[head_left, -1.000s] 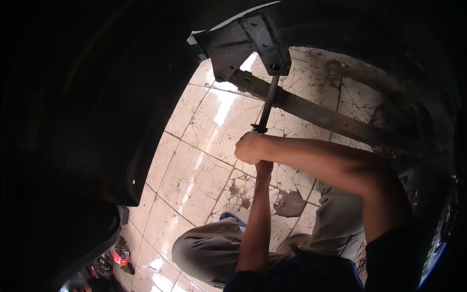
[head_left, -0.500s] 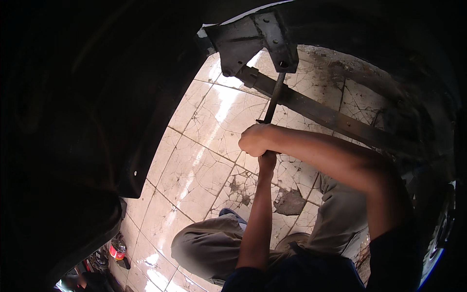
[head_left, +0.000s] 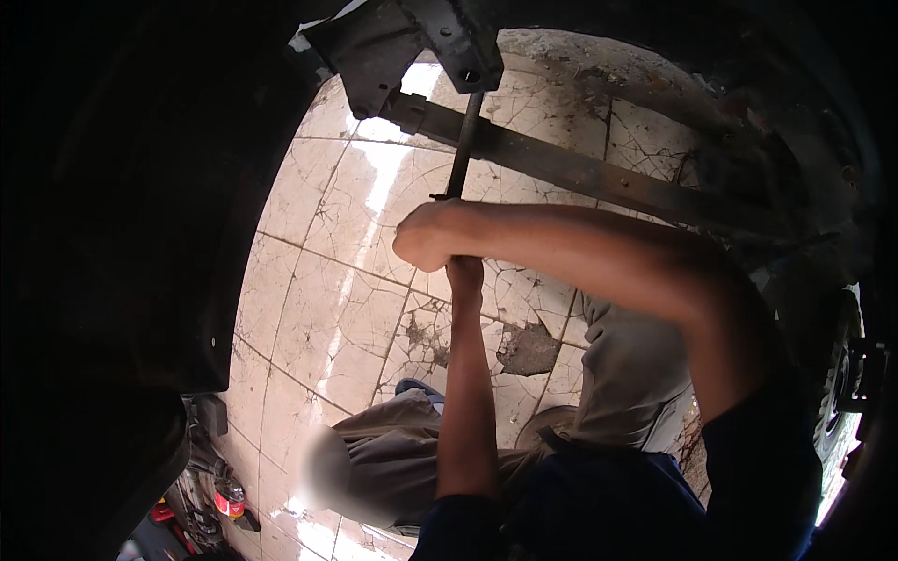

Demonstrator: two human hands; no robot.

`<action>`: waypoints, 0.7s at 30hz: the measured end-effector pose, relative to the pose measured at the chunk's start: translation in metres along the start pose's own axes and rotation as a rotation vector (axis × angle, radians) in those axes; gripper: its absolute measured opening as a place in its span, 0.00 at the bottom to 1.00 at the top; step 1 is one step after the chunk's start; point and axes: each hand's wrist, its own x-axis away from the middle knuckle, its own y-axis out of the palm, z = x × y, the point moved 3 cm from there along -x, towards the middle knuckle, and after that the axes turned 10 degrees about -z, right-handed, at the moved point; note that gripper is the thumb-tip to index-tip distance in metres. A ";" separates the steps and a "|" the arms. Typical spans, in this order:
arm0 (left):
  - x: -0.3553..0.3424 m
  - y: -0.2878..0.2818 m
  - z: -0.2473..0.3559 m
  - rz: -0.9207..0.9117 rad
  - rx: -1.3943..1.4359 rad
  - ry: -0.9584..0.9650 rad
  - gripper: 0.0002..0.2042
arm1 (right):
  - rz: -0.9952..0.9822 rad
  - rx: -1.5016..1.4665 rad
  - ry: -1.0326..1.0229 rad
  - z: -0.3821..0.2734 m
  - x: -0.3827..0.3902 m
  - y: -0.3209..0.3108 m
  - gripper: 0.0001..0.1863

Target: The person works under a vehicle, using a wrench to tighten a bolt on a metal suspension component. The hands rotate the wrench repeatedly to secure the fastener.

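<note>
A slim dark metal rod point(head_left: 467, 140) slants down from under a dark metal bracket point(head_left: 374, 51) with holes in it. My right hand point(head_left: 433, 236) is wrapped round the rod's lower part, its forearm crossing from the right. Just below it, my left hand point(head_left: 466, 272) is closed as well, stacked against the right one; its fingers are mostly hidden, but it appears to grip the same rod. A small crosspiece shows on the rod right above my right fist. The rod's lower end is hidden by my hands.
Behind the rod, a long rusty metal beam point(head_left: 599, 176) runs toward the right. Dark bodywork point(head_left: 103, 234) fills the left. Cracked pale tiles point(head_left: 318, 309) lie below, with a broken patch point(head_left: 528, 349). A red-labelled bottle point(head_left: 229, 500) stands lower left; a tyre point(head_left: 831, 421) shows at right.
The whole view has shifted, so the bracket, rod and both hands now appear farther up and left. Both hands keep their places on the rod.
</note>
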 end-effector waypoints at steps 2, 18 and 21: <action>-0.002 -0.002 -0.024 -0.014 -0.059 -0.135 0.21 | 0.015 0.004 0.043 -0.003 -0.001 0.006 0.09; -0.008 0.002 -0.030 -0.050 -0.207 0.030 0.24 | 0.063 0.035 0.054 -0.003 -0.003 0.011 0.08; 0.006 -0.001 0.013 -0.131 0.271 -0.173 0.18 | 0.066 -0.103 -0.015 -0.004 0.005 -0.010 0.10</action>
